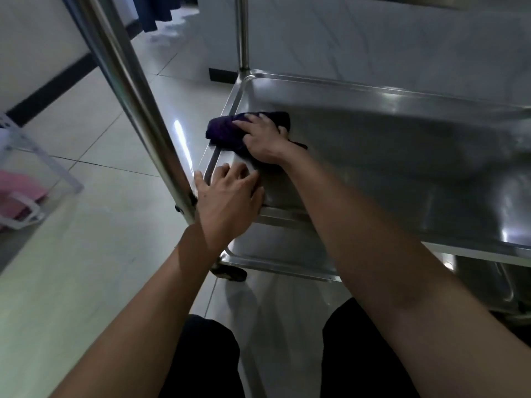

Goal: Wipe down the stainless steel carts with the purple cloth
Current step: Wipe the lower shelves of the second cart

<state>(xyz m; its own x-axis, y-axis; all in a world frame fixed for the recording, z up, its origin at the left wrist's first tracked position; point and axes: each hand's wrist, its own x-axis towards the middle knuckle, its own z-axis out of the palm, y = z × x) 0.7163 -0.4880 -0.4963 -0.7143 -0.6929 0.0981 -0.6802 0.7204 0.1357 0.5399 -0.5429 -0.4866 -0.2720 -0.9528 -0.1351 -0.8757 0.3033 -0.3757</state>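
Observation:
A stainless steel cart shelf (388,156) with a raised rim fills the middle and right. A bunched purple cloth (222,130) lies at the shelf's left end, over the rim. My right hand (263,139) lies on top of the cloth, fingers spread flat across it, pressing it against the steel. My left hand (230,196) rests on the shelf's near left corner with fingers extended, beside the cart's slanting upright post (135,101). A lower shelf (275,254) shows beneath.
A second upright post (242,33) rises at the shelf's far left corner. A dark caster (230,272) sits under the near corner. Pale tiled floor (100,196) lies to the left, with a white plastic basket (34,179) holding something pink. My dark-trousered knees are at the bottom.

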